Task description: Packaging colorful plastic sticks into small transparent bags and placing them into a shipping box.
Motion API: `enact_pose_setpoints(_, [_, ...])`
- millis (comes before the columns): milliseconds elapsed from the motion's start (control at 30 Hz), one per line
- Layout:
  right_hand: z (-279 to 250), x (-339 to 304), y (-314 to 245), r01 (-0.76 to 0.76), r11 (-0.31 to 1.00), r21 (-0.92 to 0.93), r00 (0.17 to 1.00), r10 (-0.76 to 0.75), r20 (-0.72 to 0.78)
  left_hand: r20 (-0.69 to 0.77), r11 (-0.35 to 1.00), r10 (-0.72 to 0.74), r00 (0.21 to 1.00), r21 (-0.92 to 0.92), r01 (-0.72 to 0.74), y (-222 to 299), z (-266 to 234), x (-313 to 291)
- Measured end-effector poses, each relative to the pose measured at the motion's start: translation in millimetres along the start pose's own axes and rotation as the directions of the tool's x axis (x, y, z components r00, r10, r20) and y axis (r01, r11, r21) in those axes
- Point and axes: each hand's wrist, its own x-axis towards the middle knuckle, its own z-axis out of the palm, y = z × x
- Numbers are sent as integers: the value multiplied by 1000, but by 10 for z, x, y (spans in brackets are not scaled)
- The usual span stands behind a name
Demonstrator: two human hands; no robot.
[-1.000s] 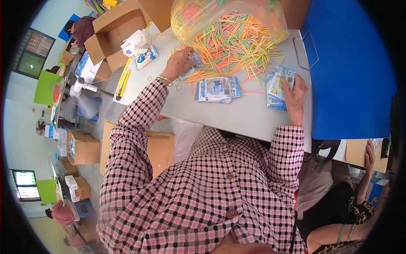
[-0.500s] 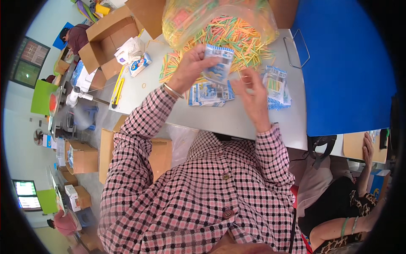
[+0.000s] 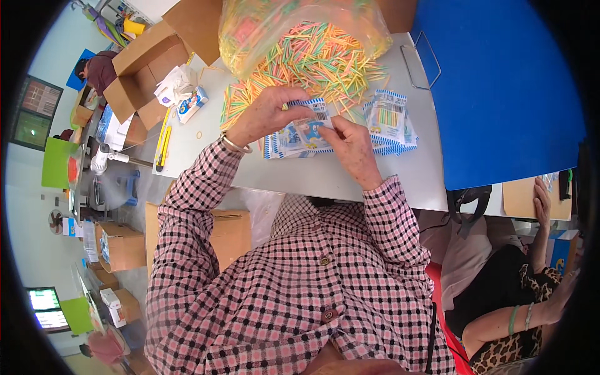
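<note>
Between my hands is a small blue-and-white plastic packet (image 3: 310, 133), tilted over a stack of similar packets (image 3: 281, 142) near the table's front. My left hand (image 3: 265, 115) pinches its upper part between thumb and fingers. My right hand (image 3: 355, 150) is closed on its right side, thumb across the front. Just right of my right hand lies another pile of packets (image 3: 389, 117), the top one with coloured sticks showing through its window. Beyond my hands spreads a heap of thin pink, yellow, green and orange sticks (image 3: 319, 59), spilling from a clear plastic bag (image 3: 244, 37).
A yellow-and-black utility knife (image 3: 164, 147), a tissue pack (image 3: 191, 105) and an open cardboard box (image 3: 145, 56) are at the left of the grey table (image 3: 387, 181). A blue panel (image 3: 506, 94) borders its right. A co-worker's hand (image 3: 542, 203) rests at far right.
My right hand, apart from the packet before, has come in and gripped its right side. The packet has been lowered toward the stack. The whole view has shifted slightly.
</note>
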Motion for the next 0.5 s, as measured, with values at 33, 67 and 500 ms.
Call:
enact_pose_setpoints(33, [-11,-7,11,0,1000,-19,1000,-1,-4,-1,1000,-2,1000,2,2,-3,20,-16])
enact_pose_setpoints(67, [-17,-19,23,0,999,-38,1000,-1,-6,-26,1000,-3,1000,-9,3,6,63,-43])
enact_pose_setpoints(500, [-37,-77,63,65,994,-89,997,-69,-38,127,992,-127,984,11,127,-76,57,31])
